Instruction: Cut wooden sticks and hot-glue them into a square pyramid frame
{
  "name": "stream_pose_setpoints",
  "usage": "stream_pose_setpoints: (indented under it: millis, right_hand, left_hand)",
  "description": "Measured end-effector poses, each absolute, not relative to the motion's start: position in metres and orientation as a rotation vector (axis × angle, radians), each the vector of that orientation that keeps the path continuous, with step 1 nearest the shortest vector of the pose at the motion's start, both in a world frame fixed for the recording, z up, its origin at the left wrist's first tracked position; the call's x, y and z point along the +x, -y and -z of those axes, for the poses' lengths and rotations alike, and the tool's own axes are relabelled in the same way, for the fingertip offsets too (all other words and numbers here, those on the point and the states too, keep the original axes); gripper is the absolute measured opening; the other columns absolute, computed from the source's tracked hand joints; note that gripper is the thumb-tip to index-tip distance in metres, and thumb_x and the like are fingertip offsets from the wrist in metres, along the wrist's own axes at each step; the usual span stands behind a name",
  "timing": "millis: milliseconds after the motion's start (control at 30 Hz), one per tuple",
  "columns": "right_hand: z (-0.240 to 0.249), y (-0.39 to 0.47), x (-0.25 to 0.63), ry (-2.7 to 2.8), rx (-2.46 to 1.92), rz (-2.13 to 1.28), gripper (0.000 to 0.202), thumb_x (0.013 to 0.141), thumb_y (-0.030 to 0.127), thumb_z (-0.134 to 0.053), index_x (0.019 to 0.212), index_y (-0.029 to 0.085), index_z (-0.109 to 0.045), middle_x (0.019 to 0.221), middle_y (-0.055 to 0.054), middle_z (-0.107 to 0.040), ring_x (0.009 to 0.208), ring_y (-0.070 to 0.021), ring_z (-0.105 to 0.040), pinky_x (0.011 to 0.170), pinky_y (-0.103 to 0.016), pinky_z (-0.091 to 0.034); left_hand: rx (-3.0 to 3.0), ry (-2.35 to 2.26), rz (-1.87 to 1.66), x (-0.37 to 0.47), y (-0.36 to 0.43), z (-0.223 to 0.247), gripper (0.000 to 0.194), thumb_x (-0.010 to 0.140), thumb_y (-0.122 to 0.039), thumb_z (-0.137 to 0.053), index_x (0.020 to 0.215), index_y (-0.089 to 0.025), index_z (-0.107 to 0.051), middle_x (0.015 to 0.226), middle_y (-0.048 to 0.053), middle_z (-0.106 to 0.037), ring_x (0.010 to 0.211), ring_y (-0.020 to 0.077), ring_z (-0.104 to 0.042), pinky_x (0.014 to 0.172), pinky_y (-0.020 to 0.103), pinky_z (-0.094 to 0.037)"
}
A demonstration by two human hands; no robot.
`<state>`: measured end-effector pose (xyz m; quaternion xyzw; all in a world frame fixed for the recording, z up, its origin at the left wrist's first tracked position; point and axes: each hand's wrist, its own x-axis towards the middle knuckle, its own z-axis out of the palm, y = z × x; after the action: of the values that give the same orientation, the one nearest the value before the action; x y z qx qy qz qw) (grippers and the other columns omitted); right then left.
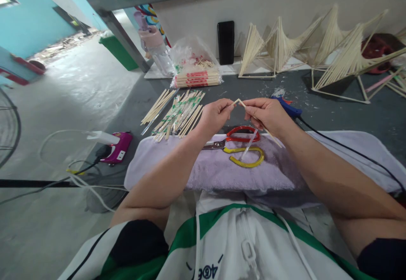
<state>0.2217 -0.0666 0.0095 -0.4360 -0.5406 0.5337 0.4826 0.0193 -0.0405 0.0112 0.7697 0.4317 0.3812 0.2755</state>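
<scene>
My left hand [217, 114] is closed, pinching the end of a thin wooden stick. My right hand [266, 113] is closed too, around a second wooden stick [273, 138] whose long end slants down below the palm. The two tips meet in a pointed corner between my hands. Just beneath lie scissors [243, 164] with one red and one yellow handle loop, on a lilac towel [206, 176]. Across the loops rests a clear stick [249, 145], likely glue. Beside my right wrist is a blue glue gun [288, 107], partly hidden.
Loose and wrapped chopsticks [182, 113] lie left of my hands. Behind them are a bag of sticks [196, 77], a bottle [155, 45] and a black phone [226, 43]. Stick models [342, 60] stand back right. A pink power strip [117, 149] and cables sit left; the gun's cord [342, 142] crosses right.
</scene>
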Motion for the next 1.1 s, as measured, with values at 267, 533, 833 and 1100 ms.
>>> stream_pose_setpoints:
  millis: [267, 533, 833, 1100]
  right_hand:
    - [-0.0110, 0.0663, 0.2218, 1.308, -1.050, -1.322, 0.024, 0.085, 0.029, -0.083, 0.103, 0.014, -0.082, 0.066, 0.002, -0.066, 0.037, -0.0044, -0.040, 0.034, -0.022, -0.025]
    - [-0.0093, 0.0651, 0.2222, 1.310, -1.069, -1.320, 0.025, 0.084, 0.027, -0.081, 0.105, 0.014, -0.083, 0.066, 0.002, -0.067, 0.037, -0.0044, -0.040, 0.034, -0.022, -0.026]
    - [-0.0066, 0.0635, 0.2240, 1.335, -1.072, -1.292, 0.028, 0.083, 0.030, -0.082, 0.107, 0.016, -0.084, 0.067, 0.002, -0.067, 0.039, -0.0043, -0.039, 0.035, -0.022, -0.028]
    - [-0.0091, 0.0646, 0.2235, 1.345, -1.078, -1.287, 0.031, 0.082, 0.029, -0.082, 0.109, 0.015, -0.086, 0.066, 0.002, -0.066, 0.038, -0.0046, -0.040, 0.035, -0.022, -0.026]
  left_hand:
    - [2.043, -1.158, -1.002, 0.0203, 0.0411, -0.0138, 0.017, 0.099, -0.023, -0.061, 0.091, -0.020, -0.076, 0.067, -0.004, -0.062, 0.066, 0.0116, -0.056, 0.067, 0.024, -0.042]
    - [2.048, -1.151, -0.971, 0.0188, 0.0395, -0.0118, 0.018, 0.099, -0.025, -0.061, 0.091, -0.019, -0.076, 0.068, -0.004, -0.062, 0.067, 0.0118, -0.056, 0.068, 0.025, -0.042]
    - [2.074, -1.169, -0.958, 0.0185, 0.0389, -0.0140, 0.018, 0.098, -0.025, -0.060, 0.088, -0.020, -0.075, 0.066, -0.003, -0.062, 0.066, 0.0126, -0.057, 0.066, 0.025, -0.041]
    - [2.071, -1.173, -0.961, 0.0188, 0.0366, -0.0119, 0.021, 0.099, -0.026, -0.060, 0.084, -0.020, -0.074, 0.065, -0.003, -0.062, 0.065, 0.0124, -0.055, 0.065, 0.025, -0.040]
